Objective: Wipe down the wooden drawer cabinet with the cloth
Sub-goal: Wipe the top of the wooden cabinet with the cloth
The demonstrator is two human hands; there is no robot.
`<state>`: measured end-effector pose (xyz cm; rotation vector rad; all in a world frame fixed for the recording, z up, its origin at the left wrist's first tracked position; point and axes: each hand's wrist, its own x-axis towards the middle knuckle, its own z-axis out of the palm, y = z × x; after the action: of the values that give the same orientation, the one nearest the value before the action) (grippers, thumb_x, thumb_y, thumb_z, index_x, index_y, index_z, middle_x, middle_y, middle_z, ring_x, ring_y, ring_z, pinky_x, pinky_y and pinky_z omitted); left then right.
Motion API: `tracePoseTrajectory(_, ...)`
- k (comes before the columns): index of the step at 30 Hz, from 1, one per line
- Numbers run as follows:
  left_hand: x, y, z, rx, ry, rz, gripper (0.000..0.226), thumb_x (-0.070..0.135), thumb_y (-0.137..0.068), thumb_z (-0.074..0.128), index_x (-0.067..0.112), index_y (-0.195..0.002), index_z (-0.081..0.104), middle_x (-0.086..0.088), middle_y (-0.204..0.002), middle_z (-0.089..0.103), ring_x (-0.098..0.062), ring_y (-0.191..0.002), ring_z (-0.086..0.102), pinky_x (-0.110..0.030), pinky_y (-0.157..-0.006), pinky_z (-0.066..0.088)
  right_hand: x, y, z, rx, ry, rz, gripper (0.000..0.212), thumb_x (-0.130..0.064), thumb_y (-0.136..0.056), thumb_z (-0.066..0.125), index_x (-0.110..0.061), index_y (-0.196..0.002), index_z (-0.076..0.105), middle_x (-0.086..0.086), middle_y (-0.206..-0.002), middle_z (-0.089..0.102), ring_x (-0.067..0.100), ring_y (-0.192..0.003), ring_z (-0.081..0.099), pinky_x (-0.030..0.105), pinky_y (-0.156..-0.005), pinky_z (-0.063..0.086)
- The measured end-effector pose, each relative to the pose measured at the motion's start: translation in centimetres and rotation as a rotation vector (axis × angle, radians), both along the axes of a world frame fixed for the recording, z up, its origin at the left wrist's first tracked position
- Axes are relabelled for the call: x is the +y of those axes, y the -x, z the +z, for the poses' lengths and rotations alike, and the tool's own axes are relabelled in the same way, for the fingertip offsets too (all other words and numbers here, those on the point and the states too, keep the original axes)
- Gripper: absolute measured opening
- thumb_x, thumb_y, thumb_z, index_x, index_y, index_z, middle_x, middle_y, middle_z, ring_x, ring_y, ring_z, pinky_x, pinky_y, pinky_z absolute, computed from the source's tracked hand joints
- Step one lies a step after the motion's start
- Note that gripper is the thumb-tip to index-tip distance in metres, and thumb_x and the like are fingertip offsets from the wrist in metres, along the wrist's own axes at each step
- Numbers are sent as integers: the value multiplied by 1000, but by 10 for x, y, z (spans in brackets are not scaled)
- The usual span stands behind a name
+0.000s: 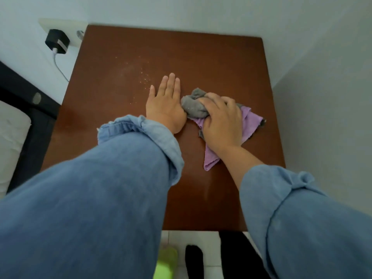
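I look straight down on the reddish-brown top of the wooden drawer cabinet [211, 63]. My right hand [220, 121] presses down on a bunched cloth [251, 122], grey on one side and purple on the other, right of the top's middle. My left hand [166, 101] lies flat on the wood, fingers together and straight, touching the grey end of the cloth. Pale specks and a dusty smear [138, 77] sit on the wood to the left of my left hand. The drawer fronts are hidden below the top.
White walls close in behind and to the right. A black charger [57, 41] with a white cable sits in a wall socket at the back left. A dark bed frame [26, 109] and a white pillow [12, 137] lie left. A green object [166, 262] is on the tiled floor.
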<state>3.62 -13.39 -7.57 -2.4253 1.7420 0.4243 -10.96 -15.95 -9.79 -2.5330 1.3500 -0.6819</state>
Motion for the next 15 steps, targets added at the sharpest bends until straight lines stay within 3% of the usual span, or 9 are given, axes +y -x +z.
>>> tracePoseTrajectory(4, 9, 0, 2, -42, -8, 10, 60, 27, -100, 16, 8, -151, -8, -6, -160, -15, -20, -147, -12, -45, -119, -6, 0, -1, 1, 39, -30, 0, 48, -34, -79, 31, -28, -117, 60, -10, -129, 56, 26, -113, 47, 37, -92, 34)
tracePoseTrajectory(8, 44, 22, 3, -42, -11, 35, 57, 31, -102, 10, 7, -151, -7, -7, -160, -14, -20, -147, -13, -47, -118, -8, 0, 2, -2, 87, -47, 9, 40, -26, -83, 43, -29, -121, 57, -10, -134, 52, 25, -118, 44, 37, -95, 32)
tracePoseTrajectory(15, 116, 51, 3, -56, 12, 49, 58, 33, -102, 10, 9, -151, -11, -5, -159, -18, -18, -146, -16, -45, -119, -8, 1, 1, 1, 87, -63, 24, 40, -21, -87, 46, -33, -124, 53, -12, -138, 48, 24, -122, 40, 38, -99, 28)
